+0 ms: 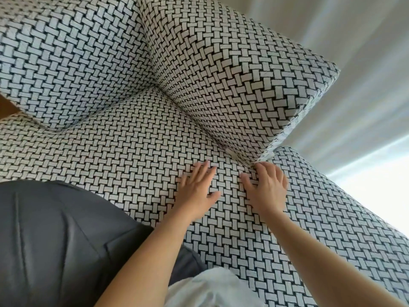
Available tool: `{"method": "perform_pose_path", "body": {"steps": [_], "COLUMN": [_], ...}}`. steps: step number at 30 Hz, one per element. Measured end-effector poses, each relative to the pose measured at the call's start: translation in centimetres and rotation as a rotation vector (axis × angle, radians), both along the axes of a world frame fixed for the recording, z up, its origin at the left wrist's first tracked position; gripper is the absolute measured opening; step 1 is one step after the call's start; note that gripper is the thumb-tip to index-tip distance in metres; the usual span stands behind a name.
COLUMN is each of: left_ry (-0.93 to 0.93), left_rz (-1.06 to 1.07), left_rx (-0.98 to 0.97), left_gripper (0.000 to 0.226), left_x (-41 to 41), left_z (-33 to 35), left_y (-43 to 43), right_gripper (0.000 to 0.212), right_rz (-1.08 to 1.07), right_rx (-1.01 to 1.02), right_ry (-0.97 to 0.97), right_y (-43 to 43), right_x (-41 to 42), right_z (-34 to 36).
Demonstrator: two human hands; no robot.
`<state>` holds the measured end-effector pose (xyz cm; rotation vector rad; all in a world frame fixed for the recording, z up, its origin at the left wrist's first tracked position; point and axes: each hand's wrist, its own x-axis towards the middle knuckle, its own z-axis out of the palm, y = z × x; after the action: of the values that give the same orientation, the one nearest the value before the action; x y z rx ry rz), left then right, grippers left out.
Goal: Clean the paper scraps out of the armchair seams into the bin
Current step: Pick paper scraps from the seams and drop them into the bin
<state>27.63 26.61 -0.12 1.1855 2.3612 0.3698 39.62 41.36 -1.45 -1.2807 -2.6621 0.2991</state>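
The armchair is covered in black-and-white woven-pattern fabric, and its seat cushion (132,140) fills the middle of the head view. My left hand (197,189) lies flat on the seat with straight fingers. My right hand (267,185) rests beside it, its fingertips at the seam (232,151) where the seat meets the right armrest (232,69). The fingertips dip into that seam, so what they touch is hidden. No paper scrap and no bin are visible.
The backrest cushion (62,58) rises at the upper left. A dark grey cushion or garment (55,240) lies at the lower left. White cloth (210,289) shows at the bottom. Pale curtains (354,52) hang behind the armrest on the right.
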Motion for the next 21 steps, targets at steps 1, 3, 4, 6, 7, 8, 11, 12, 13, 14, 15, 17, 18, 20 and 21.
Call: {"method": "perform_pose_path", "body": {"steps": [1,3,4,6,7,8,11,12,13,14,15,17,18,20,21], "left_ry": [0.005,0.021,0.033,0.053,0.06,0.065,0.085,0.093,0.095,0.092,0.086,0.092,0.101,0.105,0.102], "left_rz": [0.003,0.01,0.02,0.029,0.03,0.032,0.044,0.053,0.064,0.075,0.083,0.103,0.116,0.142,0.158], "left_rx": [0.0,0.002,0.003,0.005,0.008,0.013,0.024,0.031,0.038,0.047,0.056,0.067,0.069,0.066,0.065], "left_gripper": [0.071,0.074,0.075,0.075,0.074,0.073,0.072,0.072,0.073,0.073,0.072,0.069,0.067,0.063,0.062], "left_x": [0.1,0.2,0.2,0.1,0.0,-0.1,-0.9,-1.2,-1.5,-1.8,-2.1,-2.3,-2.4,-2.5,-2.6], "left_z": [-0.1,-0.3,-0.3,-0.3,-0.2,-0.2,-0.1,-0.2,-0.3,-0.4,-0.5,-0.8,-0.8,-0.8,-0.8], "left_y": [0.5,1.7,2.2,3.4,3.9,4.4,6.1,6.4,6.7,7.0,7.2,7.6,7.9,8.6,9.0], "right_gripper": [0.059,0.054,0.05,0.041,0.039,0.038,0.038,0.037,0.037,0.037,0.037,0.036,0.035,0.034,0.033], "right_rz": [-0.004,-0.017,-0.014,0.016,0.028,0.034,-0.02,-0.059,-0.107,-0.148,-0.176,-0.185,-0.185,-0.199,-0.205], "right_rx": [0.002,0.008,0.016,0.029,0.033,0.033,0.0,-0.028,-0.06,-0.088,-0.104,-0.093,-0.08,-0.073,-0.08], "right_ry": [0.012,0.054,0.085,0.125,0.132,0.134,0.161,0.185,0.214,0.238,0.245,0.218,0.208,0.208,0.215], "right_y": [0.0,0.0,-0.1,-0.1,-0.1,-0.2,-0.1,-0.1,-0.1,0.0,0.0,0.0,0.1,0.1,0.1], "right_x": [-0.1,-0.2,-0.3,-0.3,-0.3,-0.4,-0.7,-0.9,-1.1,-1.3,-1.5,-1.6,-1.7,-1.8,-1.8], "right_z": [0.0,-0.1,-0.2,-0.4,-0.5,-0.6,-0.7,-0.6,-0.5,-0.4,-0.4,-0.5,-0.6,-0.6,-0.6]}}
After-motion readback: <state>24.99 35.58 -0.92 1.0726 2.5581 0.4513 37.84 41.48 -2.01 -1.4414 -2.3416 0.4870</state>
